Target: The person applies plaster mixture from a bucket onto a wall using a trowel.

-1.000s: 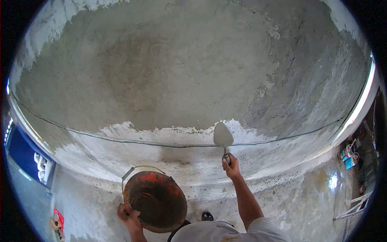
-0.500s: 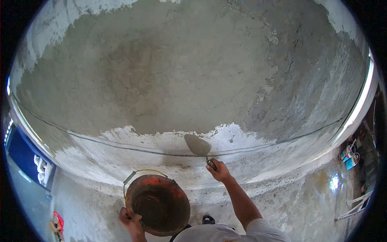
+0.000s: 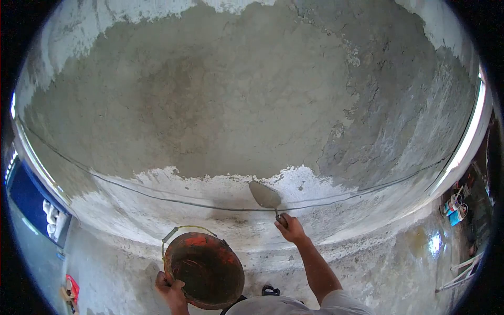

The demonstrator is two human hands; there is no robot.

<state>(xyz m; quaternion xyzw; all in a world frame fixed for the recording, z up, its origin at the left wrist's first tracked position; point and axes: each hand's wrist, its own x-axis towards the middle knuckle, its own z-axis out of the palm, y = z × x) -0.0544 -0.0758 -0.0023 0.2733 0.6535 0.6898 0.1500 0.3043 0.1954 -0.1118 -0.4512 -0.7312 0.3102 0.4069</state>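
- Evidently the right hand (image 3: 291,229) is wrapped round the handle of the trowel (image 3: 265,195); its blade sits just beyond that hand, near the grey coat's (image 3: 226,94) ragged lower edge.
- The left hand (image 3: 171,289) clamps the rim of the bucket (image 3: 197,241), just to its right.
- I'd keep the blade steady, clear of the cord (image 3: 168,200).
- Labels on the tubs (image 3: 458,214), well right of both hands, are too small to read.
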